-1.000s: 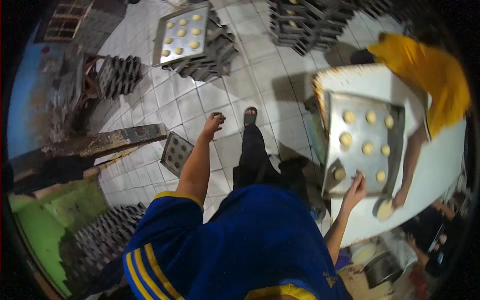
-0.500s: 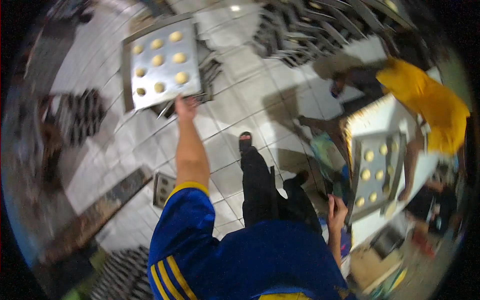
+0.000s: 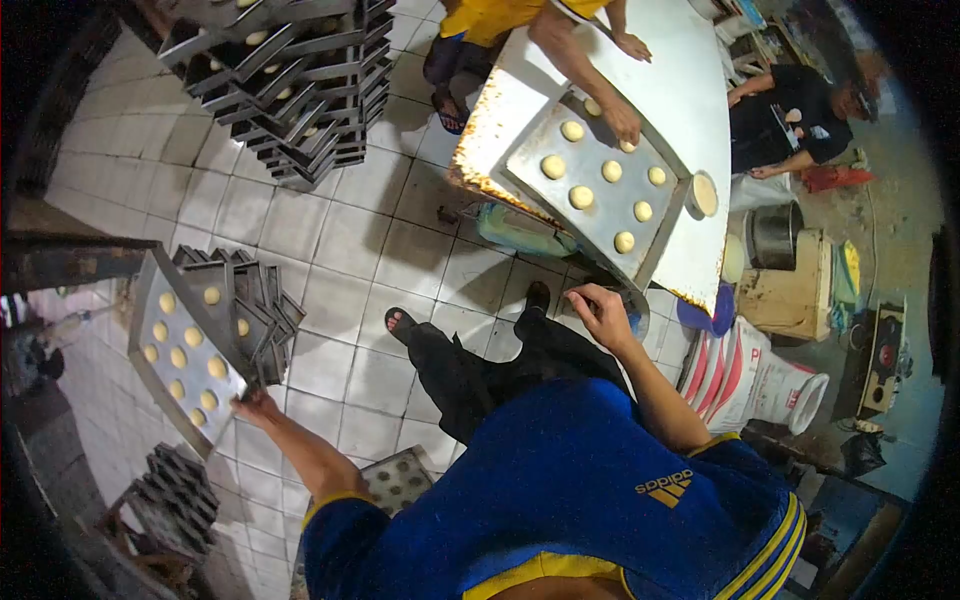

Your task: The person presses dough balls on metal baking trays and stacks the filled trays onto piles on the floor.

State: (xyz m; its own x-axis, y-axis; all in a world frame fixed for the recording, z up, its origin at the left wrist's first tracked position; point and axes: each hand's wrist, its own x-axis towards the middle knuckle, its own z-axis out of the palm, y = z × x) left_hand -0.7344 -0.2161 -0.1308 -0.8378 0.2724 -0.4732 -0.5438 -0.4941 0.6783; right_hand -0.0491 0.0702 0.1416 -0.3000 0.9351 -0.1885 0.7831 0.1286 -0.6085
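Observation:
My left hand (image 3: 258, 408) is closed on the near corner of a metal baking tray (image 3: 178, 385), which carries several round pale dough balls (image 3: 178, 357). That tray sits at the top of a criss-cross stack of trays (image 3: 270, 325), tilted in my view. My right hand (image 3: 600, 312) hangs with loosely bent fingers apart, nothing in it, just below the corner of a second baking tray (image 3: 640, 265). This second tray lies on a white table and bears several dough balls (image 3: 581, 197). A co-worker's hand (image 3: 622, 122) touches a dough ball at its far side.
The white table (image 3: 690, 240) has a rusty edge at my right. A tall tray stack (image 3: 290, 90) stands ahead, another (image 3: 175, 500) at lower left. A tray with dark round spots (image 3: 400, 478) lies by my left side. White-and-red sacks (image 3: 750, 380) and a person in black (image 3: 790, 125) are at right.
My view has turned toward the table, so the table and its tray sit nearer the middle. My left hand stays at the tray corner. The co-worker's hand now reaches onto the table tray.

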